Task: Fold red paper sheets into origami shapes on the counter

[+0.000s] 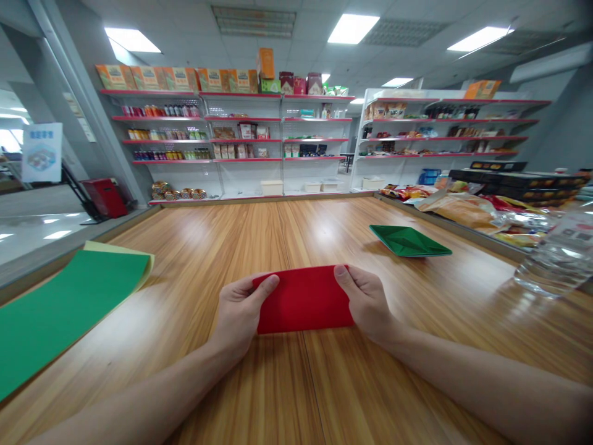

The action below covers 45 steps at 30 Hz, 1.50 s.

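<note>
A flat red rectangle of paper (303, 301) is held up over the wooden table (259, 235), between both hands. My left hand (241, 306) pinches its left end, thumb on the front face and fingers behind. At the right end, my right hand (368, 300) grips it the same way, thumb near the upper corner. Whether the red paper is folded cannot be made out. Beyond my right hand lies a folded green paper piece (410, 240) with creased, raised sides. Off to the left of my left hand are green sheets of paper (69, 309), with a pale yellow sheet showing beneath.
A clear plastic bottle (558, 256) stands on the table's right side. Behind it are packaged snacks (467, 210) and stacked black boxes (514, 184). Shelves of goods (245, 117) line the back. A raised rim (269, 199) edges the table.
</note>
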Tool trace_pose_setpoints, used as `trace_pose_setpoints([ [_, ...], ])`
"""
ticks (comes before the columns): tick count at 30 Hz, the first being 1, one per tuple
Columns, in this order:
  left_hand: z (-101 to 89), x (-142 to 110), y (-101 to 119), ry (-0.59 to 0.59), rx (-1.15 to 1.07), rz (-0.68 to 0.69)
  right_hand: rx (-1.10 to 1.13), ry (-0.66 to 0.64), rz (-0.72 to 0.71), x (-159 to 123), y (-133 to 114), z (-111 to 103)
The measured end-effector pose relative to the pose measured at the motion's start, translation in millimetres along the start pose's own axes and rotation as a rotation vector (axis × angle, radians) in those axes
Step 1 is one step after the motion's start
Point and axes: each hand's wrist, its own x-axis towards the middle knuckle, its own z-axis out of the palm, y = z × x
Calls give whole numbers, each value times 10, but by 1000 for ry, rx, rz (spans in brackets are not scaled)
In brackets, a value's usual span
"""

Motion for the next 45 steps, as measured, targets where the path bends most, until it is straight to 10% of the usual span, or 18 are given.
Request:
trace_pose_setpoints([
  [10,0,-18,27,-75,-4,-44,199,-21,65,-4,-57,8],
  [23,-18,98,623,-784,647,-330,14,-284,98,-49,-79,0],
  [32,-22,91,490,-646,611,-226,224,-325,223,25,-41,-4],
  [39,-34,122,295,-289,350,-156,412,-114,362,129,28,26],
  [45,13,35,241,-230,259,-122,395,-53,322,137,14,39],
])
